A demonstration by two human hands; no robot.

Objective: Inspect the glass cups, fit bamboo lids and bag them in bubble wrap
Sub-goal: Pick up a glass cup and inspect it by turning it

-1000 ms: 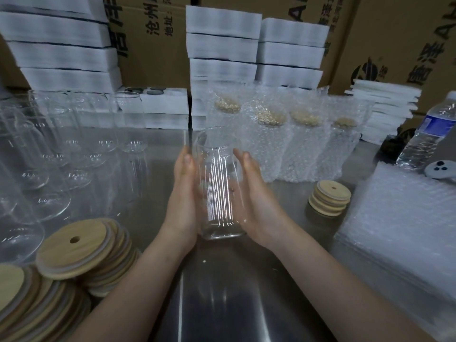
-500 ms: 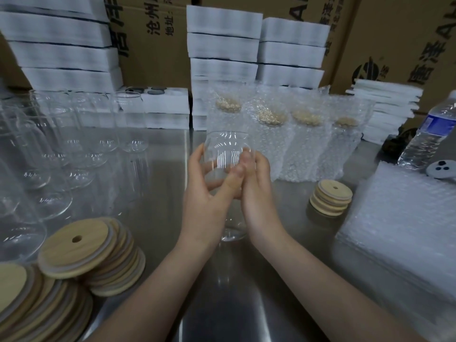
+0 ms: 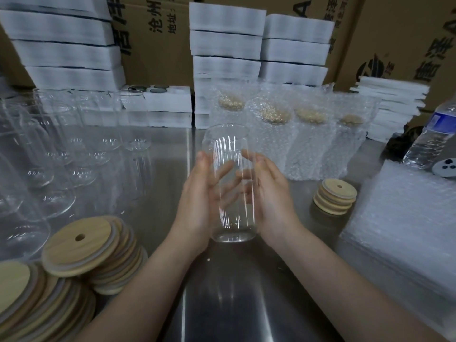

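The steel desk (image 3: 234,304) runs from near to far. A stack of bubble-wrap bags (image 3: 407,230) fills its right side and a crowd of bare cups (image 3: 61,156) its left. Four wrapped cups (image 3: 308,144), already lidded, stand in a row at the far middle. Bamboo lids lie in two places: the big lid piles (image 3: 79,245) at the near left and a small lid stack (image 3: 335,196) to the right.

The glass cup (image 3: 229,183) in hand is at the centre, with no lid on. Its long axis is close to upright and its open mouth is up, leaning slightly to the far side. Whether its base touches the desk or hangs just above it cannot be told.

The left hand (image 3: 199,201) and right hand (image 3: 274,198) cradle the cup from either side. Each thumb is on the near face, and the fingers (image 3: 230,169) wrap round the far face, showing through the glass. Both hands are therefore grasping the cup.

This reads as inspection, with lidding probably next. The small lid stack is just beside the right hand, and the big piles are near the left forearm. Either hand could free itself, but the other must then steady the smooth glass alone.
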